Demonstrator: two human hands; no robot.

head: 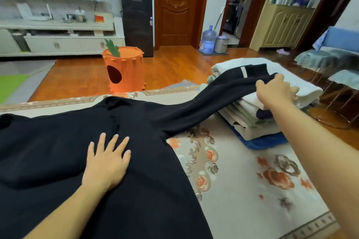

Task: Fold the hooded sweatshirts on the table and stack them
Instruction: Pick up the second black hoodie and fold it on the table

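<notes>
Fingers (114, 141) of the left hand (106, 163) lie straight and spread, pressing flat on the body of the black hoodie (58, 157) spread across the counter (242, 180). The right hand (275, 91) has its fingers curled round the sleeve (209, 99) near its cuff, holding it stretched out over the pile (272, 114) of folded clothes at the counter's right end.

In my judgement the sleeve is about to be folded inward. The risk is that it drags across the pile and pulls the top white garment askew, or that the body creeps and wrinkles if the left palm eases off.
</notes>
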